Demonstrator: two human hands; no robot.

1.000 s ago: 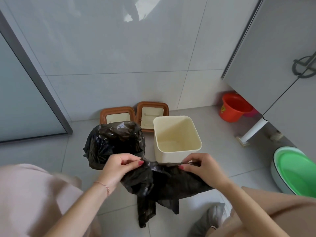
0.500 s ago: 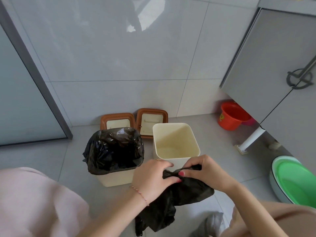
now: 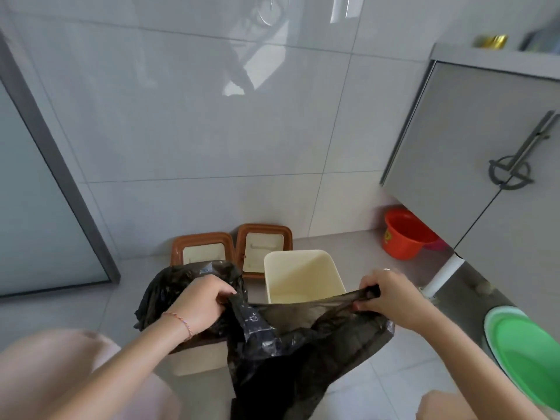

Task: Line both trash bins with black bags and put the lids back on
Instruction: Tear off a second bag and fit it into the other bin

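A home's washroom or utility corner: glossy grey wall tiles (image 3: 212, 116) rise beyond the hands, with matching floor tiles (image 3: 394, 374) below; a frosted glass door (image 3: 36, 207) stands left of the left hand (image 3: 200, 304). Right of the right hand (image 3: 391, 298) hang grey cabinet doors (image 3: 469, 147); a red bucket (image 3: 406, 234) sits beneath, a green basin (image 3: 530, 353) nearer.

Single view only: a wide-angle camera worn on the head, looking forward and steeply down at the floor from close above the hands. Straight lines bow toward the frame edges. The left hand (image 3: 202, 301) and right hand (image 3: 391, 295) sit in the lower middle, forearms entering from the bottom corners. Their grip on the black bag (image 3: 291, 344) is the nearest thing in view. Just beyond that grip stands the unlined bin (image 3: 300, 277); beyond it, two lids (image 3: 233, 247) lean at the tiled wall (image 3: 242, 131), which fills the upper half. No second view exists for overlap.
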